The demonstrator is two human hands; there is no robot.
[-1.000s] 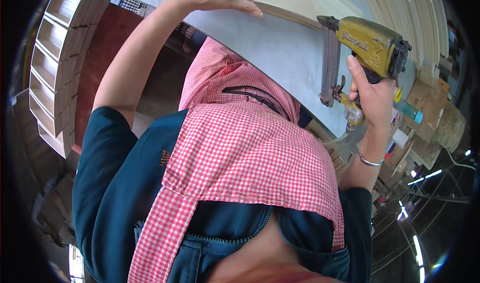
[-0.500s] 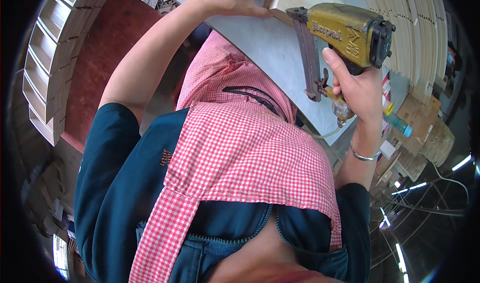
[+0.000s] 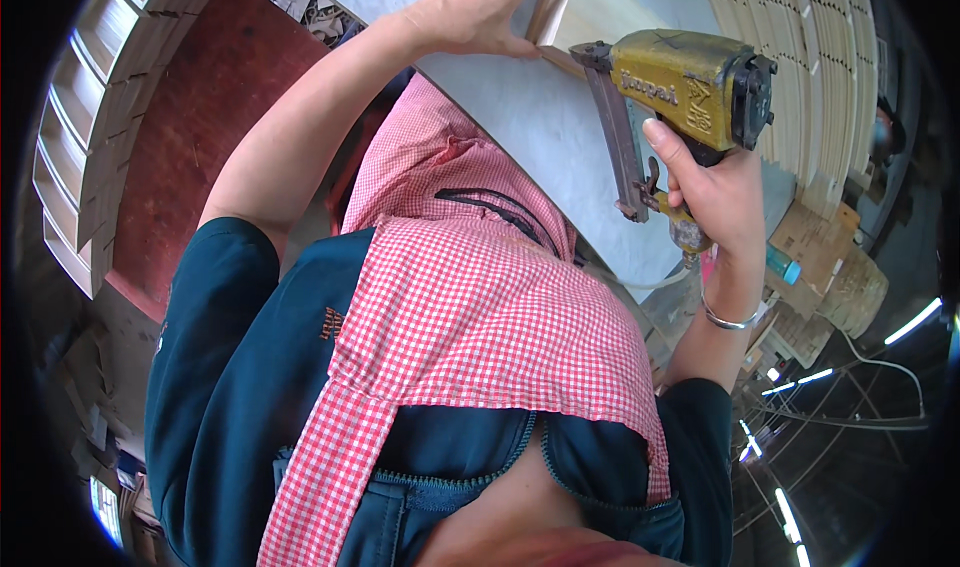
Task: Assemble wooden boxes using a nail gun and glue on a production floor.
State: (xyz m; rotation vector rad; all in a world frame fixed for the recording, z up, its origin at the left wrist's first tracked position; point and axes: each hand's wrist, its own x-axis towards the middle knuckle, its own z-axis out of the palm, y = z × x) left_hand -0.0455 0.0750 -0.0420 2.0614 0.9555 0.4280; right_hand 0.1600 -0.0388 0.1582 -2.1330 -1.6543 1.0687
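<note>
My right hand (image 3: 722,195) is wrapped round the handle of a worn yellow pneumatic nail gun (image 3: 668,72). Its nose sits at the near edge of a pale wooden box (image 3: 556,9); whether they touch, I cannot tell. The box is cut off by the top of the picture. My left hand (image 3: 482,12) grips the box's left side, its thumb against the near corner, while the other fingertips run out of view. Under the box lies a grey-white tabletop (image 3: 500,87).
Stacked thin wooden strips (image 3: 795,77) stand at the right. At the far left, slotted wooden pieces (image 3: 85,117) are piled by a reddish-brown board (image 3: 205,117). A pale air hose (image 3: 655,283) hangs below the gun. A teal bottle (image 3: 782,264) lies near cardboard (image 3: 815,247).
The box, both hands and the nail gun appear slightly lower in the picture, as the whole view has shifted a little. The grip on the gun and the hold on the box look the same.
</note>
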